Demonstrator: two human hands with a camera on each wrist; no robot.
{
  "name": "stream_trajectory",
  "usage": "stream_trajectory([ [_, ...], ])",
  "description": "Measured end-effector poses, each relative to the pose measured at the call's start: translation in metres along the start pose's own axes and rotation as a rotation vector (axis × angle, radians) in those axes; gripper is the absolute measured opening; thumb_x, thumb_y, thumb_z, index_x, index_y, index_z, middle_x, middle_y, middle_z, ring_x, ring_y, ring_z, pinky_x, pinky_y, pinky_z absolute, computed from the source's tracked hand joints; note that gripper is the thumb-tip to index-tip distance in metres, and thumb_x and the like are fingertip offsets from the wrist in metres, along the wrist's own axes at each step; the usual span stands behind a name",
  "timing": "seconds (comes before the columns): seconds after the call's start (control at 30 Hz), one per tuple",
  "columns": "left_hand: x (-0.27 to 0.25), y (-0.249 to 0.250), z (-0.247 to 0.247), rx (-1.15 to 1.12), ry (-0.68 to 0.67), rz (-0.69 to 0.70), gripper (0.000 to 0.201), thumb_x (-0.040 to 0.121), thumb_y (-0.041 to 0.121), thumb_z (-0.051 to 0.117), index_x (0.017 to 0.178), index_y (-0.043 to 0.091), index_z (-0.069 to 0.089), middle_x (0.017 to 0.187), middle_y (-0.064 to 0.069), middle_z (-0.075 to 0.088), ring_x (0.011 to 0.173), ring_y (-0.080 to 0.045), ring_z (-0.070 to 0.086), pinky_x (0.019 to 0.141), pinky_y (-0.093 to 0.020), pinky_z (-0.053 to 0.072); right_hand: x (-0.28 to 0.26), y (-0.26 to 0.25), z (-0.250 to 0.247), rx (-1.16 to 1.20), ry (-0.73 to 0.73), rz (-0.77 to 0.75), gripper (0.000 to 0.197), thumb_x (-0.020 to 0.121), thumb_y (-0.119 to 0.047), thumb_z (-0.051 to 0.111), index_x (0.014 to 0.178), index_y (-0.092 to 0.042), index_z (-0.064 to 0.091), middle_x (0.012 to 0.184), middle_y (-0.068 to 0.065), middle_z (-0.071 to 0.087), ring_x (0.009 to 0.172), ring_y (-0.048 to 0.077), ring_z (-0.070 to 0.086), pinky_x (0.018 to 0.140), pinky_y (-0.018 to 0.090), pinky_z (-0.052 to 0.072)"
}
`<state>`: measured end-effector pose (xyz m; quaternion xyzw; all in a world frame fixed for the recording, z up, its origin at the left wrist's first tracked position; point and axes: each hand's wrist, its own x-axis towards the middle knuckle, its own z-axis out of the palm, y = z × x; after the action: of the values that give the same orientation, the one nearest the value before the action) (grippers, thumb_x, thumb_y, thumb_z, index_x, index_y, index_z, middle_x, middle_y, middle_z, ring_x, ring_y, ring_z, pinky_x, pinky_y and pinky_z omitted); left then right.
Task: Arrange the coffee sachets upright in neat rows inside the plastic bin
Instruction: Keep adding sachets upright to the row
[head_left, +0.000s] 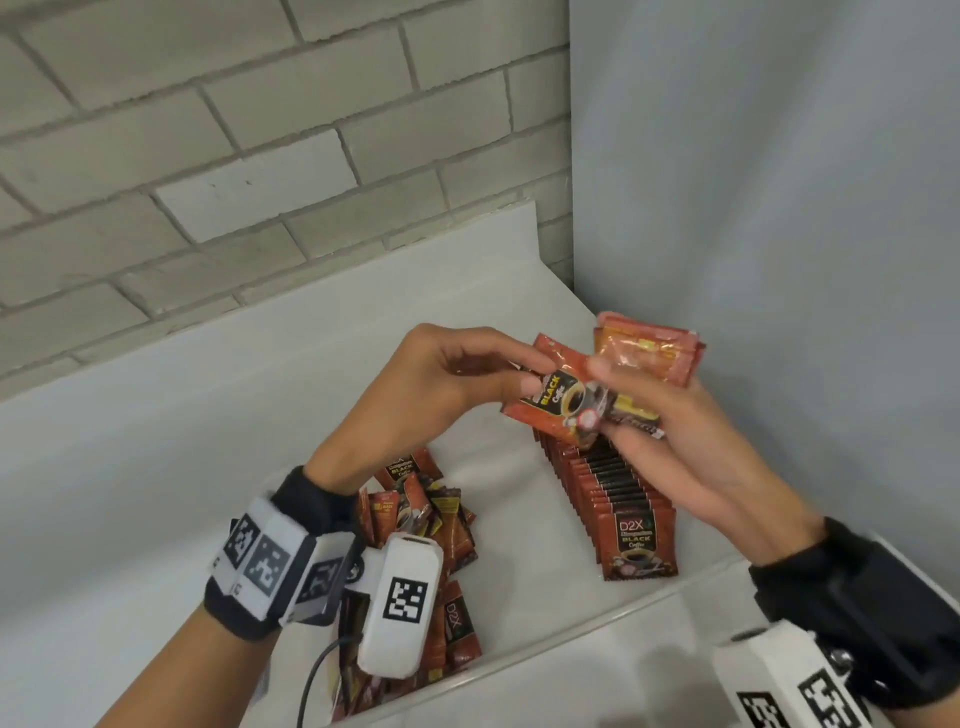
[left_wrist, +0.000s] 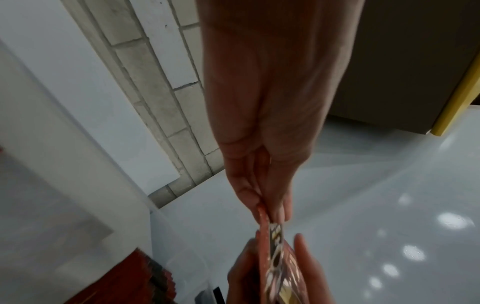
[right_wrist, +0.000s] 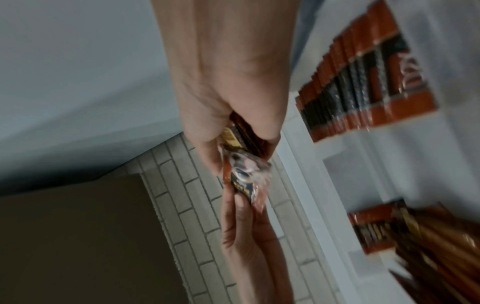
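Both hands are raised over the white plastic bin (head_left: 597, 626). My left hand (head_left: 524, 376) pinches the end of one red and black coffee sachet (head_left: 558, 402), which lies tilted across the front of a small stack of sachets (head_left: 652, 351) gripped by my right hand (head_left: 618, 402). In the left wrist view the left hand (left_wrist: 270, 216) pinches the sachet (left_wrist: 279, 248) edge-on. From the right wrist, the right hand (right_wrist: 241, 144) clamps the stack (right_wrist: 246, 133). A row of upright sachets (head_left: 613, 499) stands along the bin's right side. Loose sachets (head_left: 441, 525) lie heaped on its left.
A grey brick wall (head_left: 208, 156) rises behind the bin and a plain pale wall (head_left: 779, 208) stands on the right. The bin floor (head_left: 519, 519) shows bare between the row and the heap. A brown cabinet with a yellow edge (left_wrist: 457, 98) appears in the left wrist view.
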<state>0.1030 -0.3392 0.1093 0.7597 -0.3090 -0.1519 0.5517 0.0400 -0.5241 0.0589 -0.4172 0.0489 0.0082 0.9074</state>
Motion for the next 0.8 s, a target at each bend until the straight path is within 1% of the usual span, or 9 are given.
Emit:
stream_trajectory([
  [0.07, 0.001, 0.001, -0.003, 0.05, -0.121, -0.01, 0.018, 0.083, 0.003, 0.067, 0.1, 0.006, 0.074, 0.099, -0.005, 0.074, 0.097, -0.016, 0.069, 0.085, -0.023, 0.053, -0.001, -0.006, -0.006, 0.037, 0.088, -0.083, 0.025, 0.069, -0.02, 0.072, 0.093, -0.014, 0.066, 0.087, 0.007, 0.067, 0.081, 0.018, 0.067, 0.08, 0.029, 0.057],
  [0.13, 0.001, 0.001, 0.001, 0.122, -0.296, -0.011, 0.019, 0.085, 0.003, 0.066, 0.103, 0.004, 0.074, 0.105, -0.005, 0.073, 0.103, -0.017, 0.067, 0.093, -0.029, 0.052, -0.002, -0.009, -0.014, 0.042, 0.15, -0.153, 0.018, 0.071, -0.026, 0.073, 0.084, -0.017, 0.066, 0.081, 0.004, 0.064, 0.077, 0.015, 0.065, 0.083, 0.031, 0.056],
  [0.23, 0.006, -0.006, 0.021, 0.253, -0.532, 0.032, 0.022, 0.086, 0.006, 0.068, 0.107, 0.005, 0.073, 0.109, -0.005, 0.07, 0.101, -0.015, 0.065, 0.092, -0.035, 0.05, -0.004, -0.008, -0.022, 0.003, 0.21, -0.178, 0.012, 0.081, -0.026, 0.067, 0.088, -0.017, 0.064, 0.084, 0.004, 0.064, 0.079, 0.015, 0.065, 0.088, 0.034, 0.052],
  [0.37, 0.015, -0.024, 0.054, 0.464, -0.734, 0.167, 0.027, 0.084, 0.01, 0.071, 0.111, 0.006, 0.072, 0.103, -0.011, 0.067, 0.082, -0.011, 0.057, 0.08, -0.023, 0.046, -0.005, -0.005, -0.019, -0.037, 0.216, -0.197, 0.032, 0.079, -0.027, 0.067, 0.107, -0.012, 0.061, 0.085, 0.006, 0.063, 0.08, 0.016, 0.065, 0.09, 0.034, 0.054],
  [0.43, 0.017, -0.032, 0.067, 0.54, -0.774, 0.242, 0.028, 0.082, 0.008, 0.071, 0.111, 0.004, 0.072, 0.099, -0.014, 0.063, 0.079, -0.006, 0.048, 0.074, -0.01, 0.038, -0.006, -0.005, -0.016, -0.052, 0.201, -0.213, 0.054, 0.074, -0.028, 0.07, 0.123, -0.009, 0.055, 0.086, 0.007, 0.063, 0.08, 0.016, 0.064, 0.089, 0.032, 0.055],
  [0.53, 0.018, -0.041, 0.081, 0.604, -0.751, 0.378, 0.029, 0.078, 0.0, 0.071, 0.107, 0.0, 0.072, 0.09, -0.019, 0.057, 0.079, -0.019, 0.048, 0.066, -0.01, 0.029, -0.006, -0.005, -0.013, -0.074, 0.191, -0.218, 0.065, 0.066, -0.032, 0.073, 0.125, -0.011, 0.056, 0.085, 0.006, 0.064, 0.08, 0.016, 0.064, 0.087, 0.031, 0.055],
  [0.6, 0.017, -0.045, 0.087, 0.637, -0.735, 0.456, 0.03, 0.075, -0.004, 0.071, 0.105, -0.001, 0.072, 0.087, -0.02, 0.054, 0.076, -0.025, 0.049, 0.064, -0.013, 0.026, -0.006, -0.005, -0.012, -0.075, 0.198, -0.212, 0.061, 0.065, -0.034, 0.073, 0.12, -0.014, 0.057, 0.084, 0.005, 0.064, 0.079, 0.016, 0.064, 0.089, 0.033, 0.054],
  [0.67, 0.016, -0.05, 0.091, 0.661, -0.715, 0.502, 0.031, 0.075, -0.006, 0.07, 0.104, 0.0, 0.073, 0.087, -0.02, 0.052, 0.076, -0.02, 0.045, 0.063, -0.015, 0.027, -0.006, -0.005, -0.012, -0.075, 0.204, -0.182, 0.055, 0.066, -0.037, 0.071, 0.116, -0.017, 0.059, 0.084, 0.006, 0.065, 0.079, 0.015, 0.065, 0.093, 0.037, 0.052],
  [0.8, 0.012, -0.057, 0.096, 0.718, -0.679, 0.573, 0.026, 0.077, -0.004, 0.07, 0.102, 0.002, 0.074, 0.088, -0.018, 0.052, 0.08, -0.027, 0.05, 0.064, -0.025, 0.038, -0.006, -0.005, -0.015, -0.065, 0.189, -0.11, 0.023, 0.092, -0.028, 0.05, 0.111, -0.019, 0.059, 0.086, 0.009, 0.067, 0.079, 0.019, 0.067, 0.099, 0.039, 0.048],
])
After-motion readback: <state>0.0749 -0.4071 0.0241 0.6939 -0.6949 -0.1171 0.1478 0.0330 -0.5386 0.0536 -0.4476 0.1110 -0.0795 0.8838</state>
